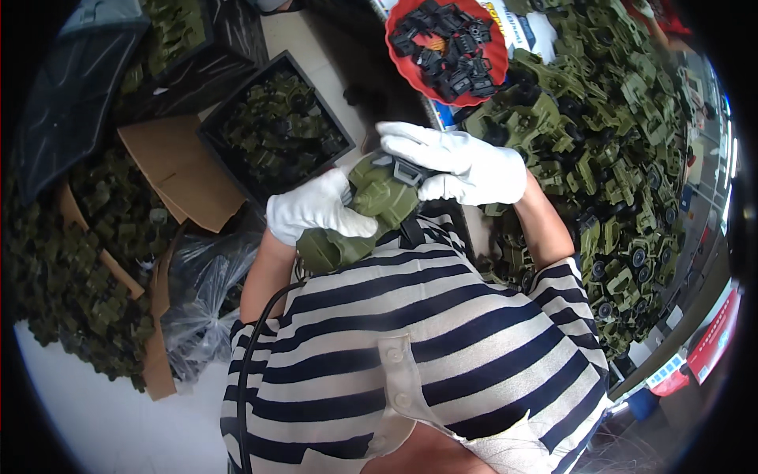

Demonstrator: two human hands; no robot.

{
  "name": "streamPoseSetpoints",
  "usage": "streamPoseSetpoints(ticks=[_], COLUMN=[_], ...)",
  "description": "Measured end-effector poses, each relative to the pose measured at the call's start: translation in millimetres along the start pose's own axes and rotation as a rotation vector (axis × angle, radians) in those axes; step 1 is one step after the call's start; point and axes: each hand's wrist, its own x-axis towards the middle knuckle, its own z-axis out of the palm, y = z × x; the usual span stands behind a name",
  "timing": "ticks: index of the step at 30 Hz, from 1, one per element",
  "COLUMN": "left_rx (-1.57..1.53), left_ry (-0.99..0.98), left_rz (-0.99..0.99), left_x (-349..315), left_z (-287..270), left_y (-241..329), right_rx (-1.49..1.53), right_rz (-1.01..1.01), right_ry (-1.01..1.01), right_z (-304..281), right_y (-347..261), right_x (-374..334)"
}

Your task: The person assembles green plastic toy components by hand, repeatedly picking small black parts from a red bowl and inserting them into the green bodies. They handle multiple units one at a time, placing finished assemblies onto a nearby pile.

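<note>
on my right spreads the biggest thing here, a heap of green toy vehicle parts (pixel 588 150); it hides what bears it, and its far side goes dim where the view darkens. a second green pile (pixel 79 292) lies on my left, partly behind cardboard, its outer edge lost in the dark rim. the dark bin (pixel 246 67) ahead holds more green and black parts, too jumbled to count; my left glove covers some of its near corner. against its left edge leans a brown cardboard flap (pixel 178 162). a crumpled clear bag (pixel 207 292) blurs whatever it holds. the red bowl (pixel 396 59) carries black parts (pixel 454 55) almost to its scalloped rim, its far edge cut off by the frame.

the green toy body (pixel 387 197) is between my hands, just off the bin's right corner, tilted. my gloved left hand (pixel 316 207) is clamped on it, thumb across the top, other fingertips partly out of sight. my gloved right hand (pixel 466 166) lies beside a grey frame piece (pixel 407 172), fingers long and together, thumb apart below; whether they pinch anything, i cannot tell.
</note>
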Motion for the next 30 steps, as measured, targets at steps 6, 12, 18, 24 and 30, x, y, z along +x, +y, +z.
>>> streamPoseSetpoints(ticks=[6, 12, 18, 24, 30], left_rx=[-0.051, -0.083, -0.178, -0.225, -0.219], left_ry=[0.136, 0.105, 0.145, 0.121, 0.114], left_rz=[-0.097, -0.054, -0.017, -0.027, -0.018], left_x=[-19.4, -21.9, -21.7, -24.7, -22.4], left_z=[-13.1, -5.0, 2.5, 1.2, -1.1], left_y=[-23.8, -6.9, -2.9, -1.7, -4.9], right_rx=[0.185, 0.619, 0.79, 0.936, 0.876], right_rz=[0.147, 0.436, 0.462, 0.481, 0.49], right_ry=[0.075, 0.494, 0.499, 0.493, 0.431], right_z=[29.8, 54.1, 75.4, 78.3, 76.9], right_y=[6.6, 15.2, 25.2, 33.5, 52.0], right_x=[-5.0, -11.1, -7.0, -7.8, -14.3])
